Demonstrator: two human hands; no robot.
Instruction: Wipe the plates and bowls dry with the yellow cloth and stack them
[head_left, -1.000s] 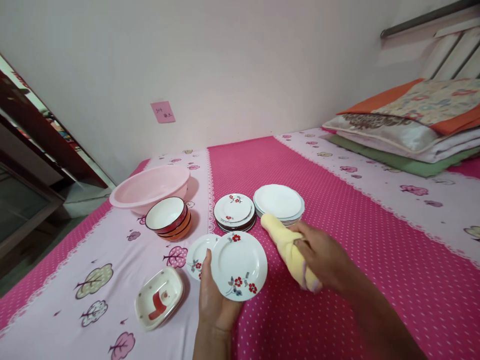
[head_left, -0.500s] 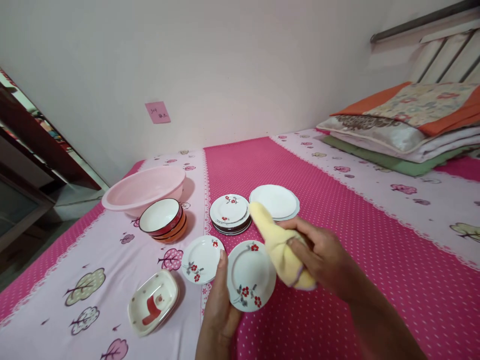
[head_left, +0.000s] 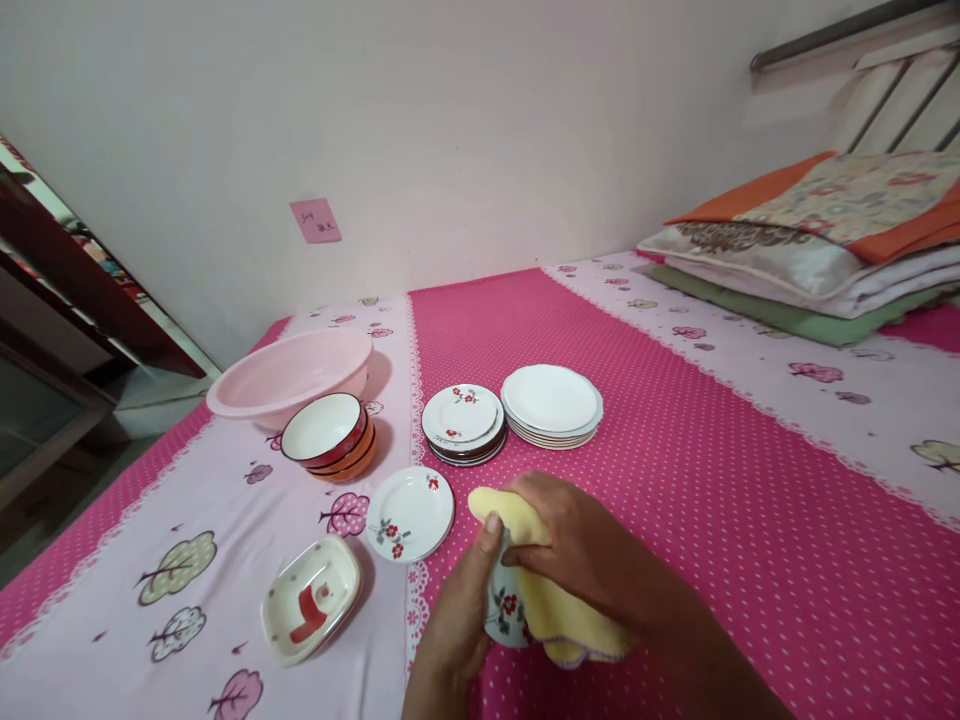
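Note:
My left hand (head_left: 463, 606) grips a small white plate (head_left: 504, 612) with red flowers by its left edge, thumb on the face. A yellow cloth (head_left: 559, 610) is bunched in my right hand (head_left: 577, 540), which presses it over the plate's upper rim and right side. Most of the plate is hidden behind cloth and fingers. Just left of my hands lies another flowered plate (head_left: 411, 515). Beyond them stand a stack of flowered plates (head_left: 463, 415) and a stack of larger white plates (head_left: 551, 400).
To the left are a rectangular dish (head_left: 313, 600) with a red figure, stacked bowls (head_left: 330, 435) and a pink basin (head_left: 292, 375). Folded bedding (head_left: 810, 260) lies at the far right. A white wall (head_left: 480, 150) with a pink note (head_left: 316, 220) closes the back.
My right hand has brought the cloth left and down from beside the plate onto its rim. The held plate has turned and is now mostly covered.

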